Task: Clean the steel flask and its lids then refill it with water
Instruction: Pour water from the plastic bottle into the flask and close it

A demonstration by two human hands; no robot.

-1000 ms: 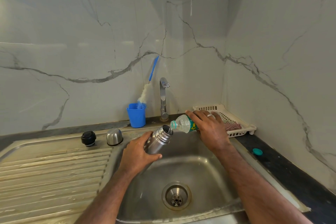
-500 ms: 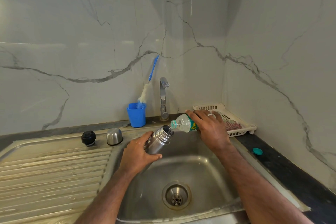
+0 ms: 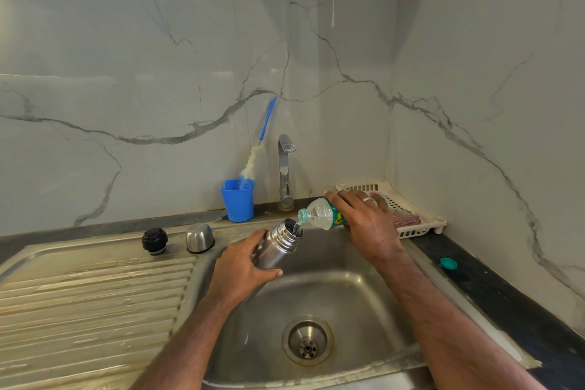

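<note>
My left hand (image 3: 240,266) wraps around the steel flask (image 3: 276,244), holding it tilted over the sink (image 3: 364,301) with its open mouth toward one o'clock. My right hand (image 3: 367,222) grips a clear plastic bottle (image 3: 319,215) lying almost level, its neck at the flask's mouth and a thin stream of water running in. The sink's drain (image 3: 307,340) sits at six o'clock from the flask. On the ridged steel drainboard (image 3: 95,301) at nine o'clock stand the black inner lid (image 3: 154,241) and the steel cup lid (image 3: 199,237), side by side but apart. Behind, a blue cup (image 3: 238,200) holds a bottle brush (image 3: 253,161) beside the tap (image 3: 285,171). A white basket (image 3: 411,215) with a striped cloth (image 3: 406,219) fills the corner at two o'clock, and a teal cap (image 3: 448,263) lies on the dark desk (image 3: 506,310). Marble-veined walls (image 3: 158,73) close in the corner.
</note>
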